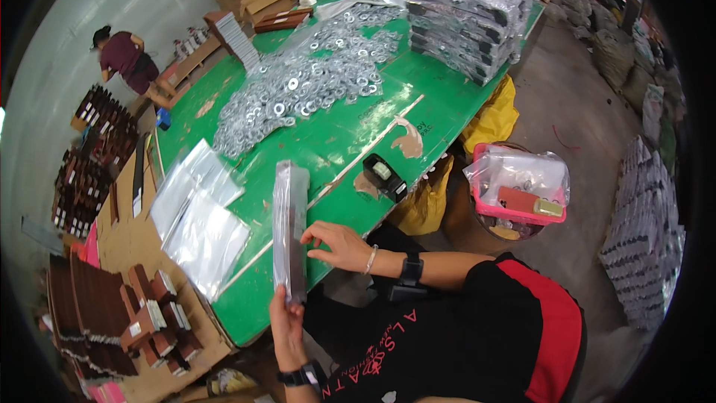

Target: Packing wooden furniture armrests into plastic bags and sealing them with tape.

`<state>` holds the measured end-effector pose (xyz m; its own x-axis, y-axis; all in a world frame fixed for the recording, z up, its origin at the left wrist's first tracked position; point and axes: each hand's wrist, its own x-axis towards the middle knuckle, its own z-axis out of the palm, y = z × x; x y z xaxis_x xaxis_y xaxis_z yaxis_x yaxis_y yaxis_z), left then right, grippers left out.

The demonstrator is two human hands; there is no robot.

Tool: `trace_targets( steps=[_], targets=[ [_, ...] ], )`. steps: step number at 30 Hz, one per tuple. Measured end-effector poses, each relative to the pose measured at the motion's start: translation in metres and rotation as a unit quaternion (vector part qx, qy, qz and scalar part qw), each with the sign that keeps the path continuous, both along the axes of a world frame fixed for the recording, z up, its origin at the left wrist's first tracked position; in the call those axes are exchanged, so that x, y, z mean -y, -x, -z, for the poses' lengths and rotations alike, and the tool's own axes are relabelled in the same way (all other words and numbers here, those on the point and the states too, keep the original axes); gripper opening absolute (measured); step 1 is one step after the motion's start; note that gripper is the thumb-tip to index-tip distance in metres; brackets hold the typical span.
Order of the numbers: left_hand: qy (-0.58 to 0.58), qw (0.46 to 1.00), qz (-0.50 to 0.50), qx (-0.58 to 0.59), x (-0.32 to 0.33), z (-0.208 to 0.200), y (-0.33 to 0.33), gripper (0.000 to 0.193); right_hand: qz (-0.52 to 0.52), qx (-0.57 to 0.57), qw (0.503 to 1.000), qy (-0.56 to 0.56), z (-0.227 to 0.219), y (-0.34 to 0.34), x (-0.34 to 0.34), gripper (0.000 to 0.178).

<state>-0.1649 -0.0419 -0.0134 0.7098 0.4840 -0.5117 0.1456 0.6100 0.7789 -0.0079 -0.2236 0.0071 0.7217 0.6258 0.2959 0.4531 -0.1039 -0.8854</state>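
Note:
A long, narrow package [291, 216] in shiny clear plastic stands lengthwise over the near edge of the green table. My left hand [287, 321] is closed around its near end, thumb along the side. Beside the package's right face is my right hand [339, 245], its fingers bent and apart, the tips at or close to the wrap; whether they touch it I cannot tell. Flat clear plastic bags [205, 235] lie left of the package. To its right sits a black tape dispenser [385, 177] with a roll in it.
Many metal washers [298, 89] are heaped across the green table [350, 130]. Wrapped packages [466, 26] are stacked at the far right. A pink basket [522, 213] stands beside the table. Brown wooden pieces [156, 321] lie at the near left. Another person [134, 63] bends over at the far left.

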Motion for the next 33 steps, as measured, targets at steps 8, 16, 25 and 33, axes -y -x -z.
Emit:
trace_targets(
  steps=[8,16,25,33],
  targets=[
    [-0.038,0.991,0.117,0.048,-0.007,-0.037,0.016,0.031,0.086,0.350,0.929,0.084,-0.058,-0.030,0.067,0.080],
    [-0.057,0.967,0.240,0.067,0.010,-0.068,-0.035,0.039,0.147,0.424,0.879,0.160,-0.080,-0.053,0.127,0.089],
    [0.073,0.966,0.236,0.079,0.054,-0.076,-0.086,0.050,0.362,0.288,0.886,0.019,-0.061,-0.058,0.196,0.086],
    [0.262,0.889,0.359,0.113,0.106,-0.058,-0.120,0.066,-0.010,-0.256,0.886,-0.386,-0.038,-0.060,0.161,0.086]
  ],
)
